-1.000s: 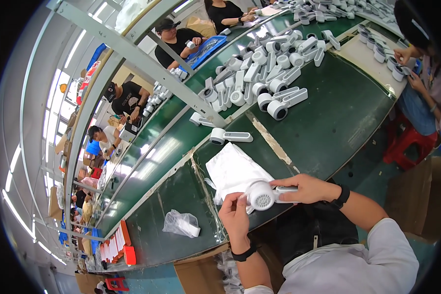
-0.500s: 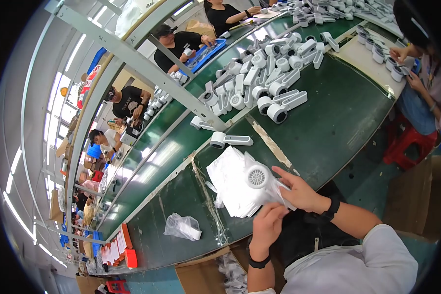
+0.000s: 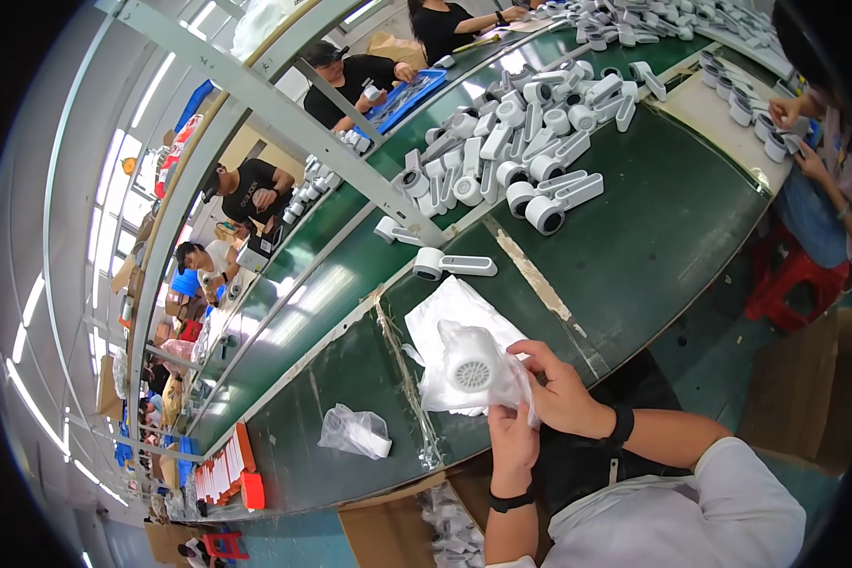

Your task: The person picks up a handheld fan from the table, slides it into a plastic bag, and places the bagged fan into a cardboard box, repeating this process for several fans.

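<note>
A white handheld fan [image 3: 470, 371] with a round grille lies inside a clear plastic bag [image 3: 452, 339], held just over a stack of white flat bags or sheets [image 3: 437, 303]. My left hand [image 3: 515, 440] pinches the bag's near edge from below. My right hand [image 3: 566, 393] grips the same bag at its right side, fingers closed on the film. The fan's handle is mostly hidden behind my hands and the plastic. Beyond the stack, a single grey-and-white fan [image 3: 454, 264] lies unbagged on the green table [image 3: 350, 355].
A big pile of fans [image 3: 511, 142] covers the far table. A bagged item [image 3: 354, 433] lies to the left, near an orange-red bin [image 3: 225, 473]. A metal post [image 3: 350, 170] rises ahead. Below is an open carton [image 3: 388, 535]. Co-workers sit around; a red stool [image 3: 795, 284] stands right.
The fan has sunk deeper into the bag and moved slightly left and nearer me, film now over its head. Both hands have shifted left and closer together.
</note>
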Available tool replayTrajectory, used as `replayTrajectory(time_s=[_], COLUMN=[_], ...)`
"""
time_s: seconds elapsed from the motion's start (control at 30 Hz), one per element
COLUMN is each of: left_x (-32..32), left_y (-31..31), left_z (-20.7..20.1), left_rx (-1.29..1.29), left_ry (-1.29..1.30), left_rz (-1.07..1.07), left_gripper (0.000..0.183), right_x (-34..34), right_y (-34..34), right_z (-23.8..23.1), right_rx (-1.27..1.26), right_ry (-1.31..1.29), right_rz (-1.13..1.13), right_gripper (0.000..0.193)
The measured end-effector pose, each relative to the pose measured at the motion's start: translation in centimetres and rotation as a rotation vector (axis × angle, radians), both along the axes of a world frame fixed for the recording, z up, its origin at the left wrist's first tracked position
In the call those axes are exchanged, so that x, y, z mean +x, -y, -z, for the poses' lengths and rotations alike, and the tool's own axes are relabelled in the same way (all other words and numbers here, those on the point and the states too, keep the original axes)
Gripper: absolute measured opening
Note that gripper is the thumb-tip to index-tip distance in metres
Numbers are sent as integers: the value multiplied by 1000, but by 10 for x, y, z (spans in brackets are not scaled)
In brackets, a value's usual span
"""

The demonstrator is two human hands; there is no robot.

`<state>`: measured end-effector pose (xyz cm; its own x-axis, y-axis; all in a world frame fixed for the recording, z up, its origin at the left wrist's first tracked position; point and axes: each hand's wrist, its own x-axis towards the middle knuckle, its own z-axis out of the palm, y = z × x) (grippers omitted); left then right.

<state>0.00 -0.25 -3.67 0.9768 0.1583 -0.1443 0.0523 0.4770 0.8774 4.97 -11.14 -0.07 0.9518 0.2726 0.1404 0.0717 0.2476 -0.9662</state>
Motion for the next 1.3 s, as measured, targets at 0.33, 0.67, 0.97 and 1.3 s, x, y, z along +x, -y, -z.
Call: replayTrajectory(time_s=[0.33, 0.67, 0.97, 1.3], left_x=[-4, -31, -113, -87], left_y=[-24, -76, -213, -278], left_z=[-10, -17, -25, 34], left_rx=[-169, -1, 805, 1286], left_ry=[136, 177, -168, -367], left_rz=[-17, -341, -1369, -1405], left_gripper=[51, 41, 34, 40], right_x=[14, 5, 31, 32], right_y=[14, 16, 34, 37], right_z=[10, 26, 54, 61], right_rx=[-179, -179, -310, -277], right_ry=[355, 392, 107, 71], right_rz=[313, 133, -82, -66], right_gripper=[12, 12, 15, 12])
